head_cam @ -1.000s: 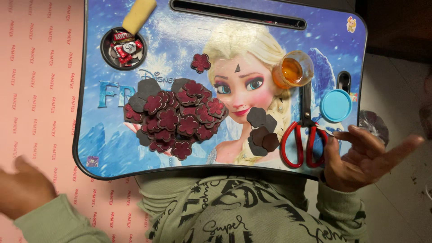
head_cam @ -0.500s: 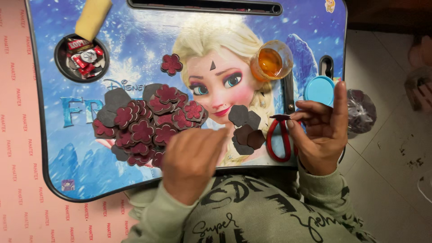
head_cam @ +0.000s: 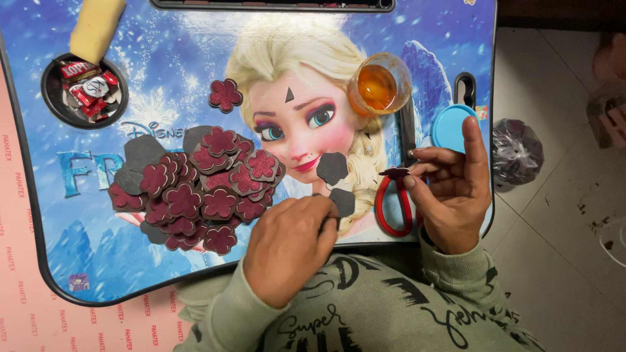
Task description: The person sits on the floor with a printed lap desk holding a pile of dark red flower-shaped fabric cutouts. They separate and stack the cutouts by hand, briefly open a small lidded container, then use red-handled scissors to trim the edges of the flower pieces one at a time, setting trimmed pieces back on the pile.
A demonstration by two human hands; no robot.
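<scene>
My right hand (head_cam: 450, 195) hovers over the tray's right edge, pinching a small maroon flower cutout (head_cam: 395, 173) between thumb and fingertips. My left hand (head_cam: 290, 244) rests knuckles-up at the tray's near edge, its fingers touching the lower grey flower cutouts (head_cam: 342, 201); another grey one (head_cam: 332, 167) lies just above. A pile of maroon glitter and grey foam flowers (head_cam: 195, 192) covers the tray's left middle. A single maroon flower (head_cam: 225, 95) lies apart above the pile. Red-handled scissors (head_cam: 390, 208) lie under my right hand.
The blue cartoon-printed lap tray (head_cam: 98, 261) holds a round recess of wrapped sweets (head_cam: 85, 94), a yellow sponge (head_cam: 96, 27), a small open jar of amber liquid (head_cam: 379, 85) and its blue lid (head_cam: 451, 127). A dark plastic bag (head_cam: 518, 153) sits on the tiled floor at right.
My left hand came from off the tray's left side onto the grey cutouts near the middle. My right hand, earlier spread open, now pinches a maroon flower.
</scene>
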